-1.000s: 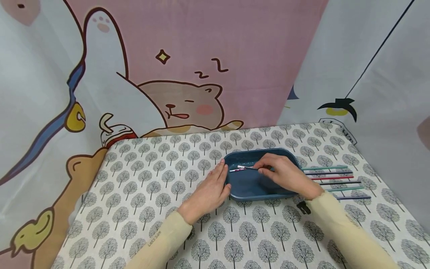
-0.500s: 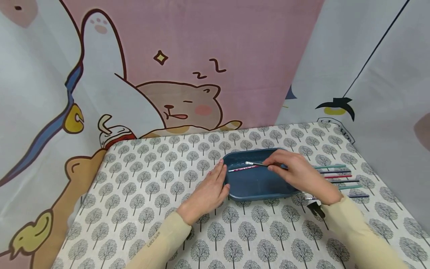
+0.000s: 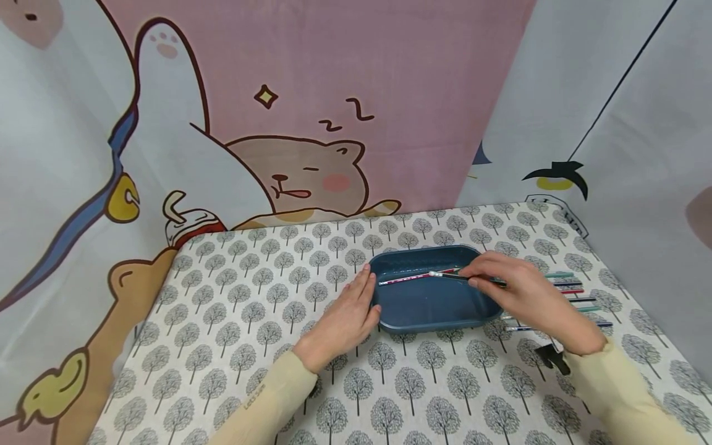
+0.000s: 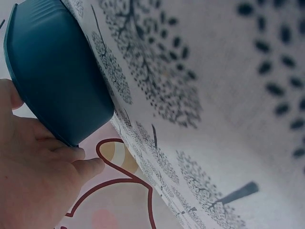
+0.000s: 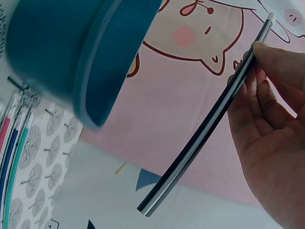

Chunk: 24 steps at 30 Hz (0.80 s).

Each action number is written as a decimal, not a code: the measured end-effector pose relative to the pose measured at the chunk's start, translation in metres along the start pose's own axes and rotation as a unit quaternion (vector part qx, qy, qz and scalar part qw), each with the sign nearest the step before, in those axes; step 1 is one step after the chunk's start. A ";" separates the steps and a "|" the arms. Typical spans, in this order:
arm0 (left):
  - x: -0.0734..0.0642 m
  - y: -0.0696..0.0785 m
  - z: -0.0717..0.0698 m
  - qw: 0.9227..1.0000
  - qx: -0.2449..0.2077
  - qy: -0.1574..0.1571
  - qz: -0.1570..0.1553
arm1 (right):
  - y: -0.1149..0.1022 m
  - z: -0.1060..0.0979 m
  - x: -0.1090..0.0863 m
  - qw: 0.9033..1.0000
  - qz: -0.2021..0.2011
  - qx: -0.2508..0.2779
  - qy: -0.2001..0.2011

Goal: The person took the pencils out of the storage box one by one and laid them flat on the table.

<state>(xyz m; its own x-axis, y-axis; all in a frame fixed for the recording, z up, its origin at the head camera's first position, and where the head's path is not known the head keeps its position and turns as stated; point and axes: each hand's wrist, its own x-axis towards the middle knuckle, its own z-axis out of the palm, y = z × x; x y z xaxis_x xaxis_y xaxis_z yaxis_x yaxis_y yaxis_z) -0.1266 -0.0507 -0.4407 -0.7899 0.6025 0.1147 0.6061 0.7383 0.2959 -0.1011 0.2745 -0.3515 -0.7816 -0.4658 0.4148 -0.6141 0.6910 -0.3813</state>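
My right hand pinches a dark pencil above the right part of a blue tray. In the right wrist view, that pencil shows a silver stripe, a white tip near the thumb and a flat lower end. Inside the tray lies a red-and-white patterned pencil, crossed in the head view by the held one. Against the tray's left end rests my left hand, its fingers straight along the rim. The left wrist view has this hand touching the tray's edge.
Several pencils in green, blue, red and dark colours lie side by side on the table right of the tray, partly behind my right hand. A tree-patterned cloth covers the table. Cartoon-printed curtains stand behind and at the sides.
My right hand has moved right with the dark pencil, from the tray's middle toward its right end. More of the red-and-white pencil shows. My left hand has stayed at the rim.
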 end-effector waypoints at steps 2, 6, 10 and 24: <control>0.000 0.000 0.000 1.000 -0.001 0.000 0.001 | 0.002 -0.003 -0.004 1.000 -0.005 0.000 0.005; 0.001 0.000 0.000 1.000 0.001 0.000 0.003 | 0.004 -0.010 -0.013 1.000 -0.007 -0.016 0.014; 0.001 0.000 0.000 1.000 0.004 -0.002 0.001 | 0.007 -0.016 -0.023 0.999 0.001 -0.028 0.019; 0.000 0.001 0.000 1.000 0.001 -0.002 -0.002 | 0.024 -0.023 -0.062 0.998 0.020 -0.044 0.036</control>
<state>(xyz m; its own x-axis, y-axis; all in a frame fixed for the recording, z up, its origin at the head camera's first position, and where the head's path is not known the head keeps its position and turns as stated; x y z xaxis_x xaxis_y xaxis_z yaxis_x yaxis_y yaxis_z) -0.1264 -0.0499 -0.4400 -0.7919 0.6008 0.1089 0.6030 0.7413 0.2948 -0.0649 0.3327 -0.3676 -0.7940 -0.3979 0.4597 -0.5678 0.7556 -0.3267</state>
